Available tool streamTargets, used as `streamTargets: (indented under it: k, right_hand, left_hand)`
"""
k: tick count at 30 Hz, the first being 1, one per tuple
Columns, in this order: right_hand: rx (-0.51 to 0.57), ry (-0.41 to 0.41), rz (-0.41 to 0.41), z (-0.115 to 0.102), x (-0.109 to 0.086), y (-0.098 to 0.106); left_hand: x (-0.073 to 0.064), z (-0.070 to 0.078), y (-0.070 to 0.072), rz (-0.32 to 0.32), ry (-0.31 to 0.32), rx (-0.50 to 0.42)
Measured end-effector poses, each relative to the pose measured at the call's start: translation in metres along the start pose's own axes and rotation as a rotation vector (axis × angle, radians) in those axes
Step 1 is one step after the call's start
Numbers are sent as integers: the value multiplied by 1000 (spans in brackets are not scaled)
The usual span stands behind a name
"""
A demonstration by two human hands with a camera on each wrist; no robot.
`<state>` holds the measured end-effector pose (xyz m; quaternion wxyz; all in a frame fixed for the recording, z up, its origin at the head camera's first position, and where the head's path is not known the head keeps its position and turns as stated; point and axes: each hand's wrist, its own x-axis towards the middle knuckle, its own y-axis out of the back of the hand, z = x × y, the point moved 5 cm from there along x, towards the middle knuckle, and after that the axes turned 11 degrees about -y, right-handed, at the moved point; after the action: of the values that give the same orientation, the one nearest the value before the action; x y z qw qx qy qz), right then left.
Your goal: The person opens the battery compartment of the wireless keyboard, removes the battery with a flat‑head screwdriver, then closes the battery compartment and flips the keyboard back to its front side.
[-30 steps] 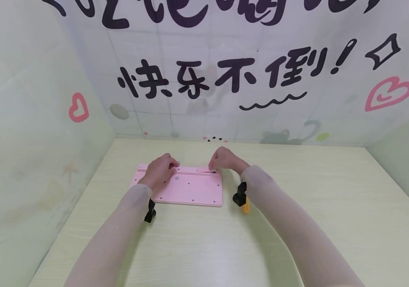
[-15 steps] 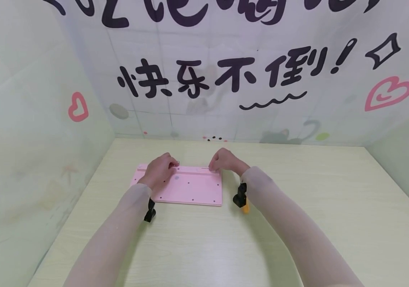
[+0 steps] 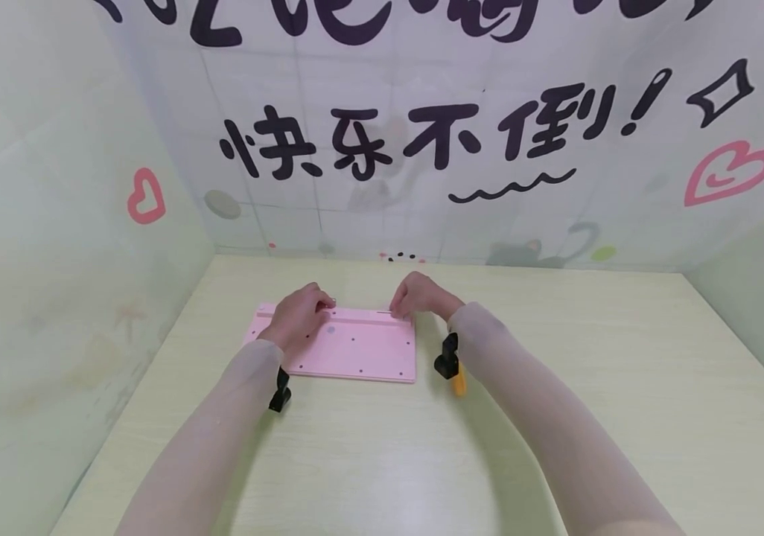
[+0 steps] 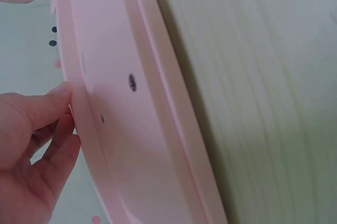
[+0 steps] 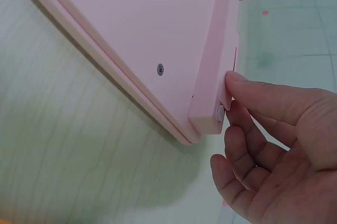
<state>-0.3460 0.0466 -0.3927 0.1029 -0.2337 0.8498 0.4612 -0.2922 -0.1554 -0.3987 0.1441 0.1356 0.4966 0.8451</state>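
A pink keyboard [image 3: 355,353] lies face down on the table, its underside dotted with several screws. Along its far edge runs a raised ridge. My left hand [image 3: 298,313] grips that edge, thumb on the rim and fingers behind it, as the left wrist view shows. At the ridge's right end, my right hand [image 3: 418,296] pinches a small pink battery cover [image 5: 225,97] between thumb and fingers. One end of the cover stands slightly proud of the ridge. A round pale piece [image 5: 220,113] shows just beside it.
An orange object [image 3: 459,383] lies on the table, partly hidden under the right wrist. Black wrist cameras [image 3: 447,357] sit on both cuffs. A printed backdrop [image 3: 382,223] rises behind the table [image 3: 368,461], with side panels left and right.
The cover, visibly raised at the ridge a second ago, now lies lower and nearly flush under my right fingers. My left hand has kept its place on the keyboard.
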Motion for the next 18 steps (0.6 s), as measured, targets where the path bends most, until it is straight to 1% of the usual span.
streamTargets:
  k: [6, 9, 12, 18]
  right_hand:
    - [18, 40, -31, -6, 6, 0]
    - [36, 53, -28, -10, 8, 0]
    - [45, 48, -22, -12, 10, -1]
    - [69, 11, -26, -10, 13, -6]
  left_hand:
    - [0, 1, 1, -4, 7, 3]
    - [0, 2, 1, -5, 10, -2]
    - [0, 3, 1, -10, 13, -2]
    - [1, 1, 2, -16, 21, 7]
